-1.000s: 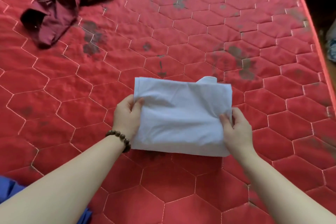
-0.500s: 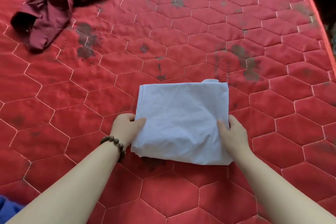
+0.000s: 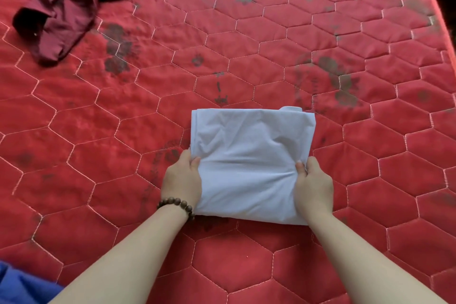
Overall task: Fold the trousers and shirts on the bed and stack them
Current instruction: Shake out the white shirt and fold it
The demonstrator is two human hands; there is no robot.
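Both hands have slid from the middle of the folded white garment (image 3: 251,165) toward its near half, and fresh creases now run between them. That garment lies as a neat rectangle on the red quilted mattress (image 3: 370,180), a small flap sticking out at its far right corner; what kind of garment it is cannot be told. The left hand (image 3: 182,181) pinches the left edge, thumb on top, fingers hidden beneath the cloth. The right hand (image 3: 313,186) grips the right edge likewise. A beaded bracelet (image 3: 176,205) circles the left wrist. Far left, a crumpled maroon garment (image 3: 74,2) lies cut off by the frame's top. Blue fabric (image 3: 22,286) shows at the bottom-left corner.
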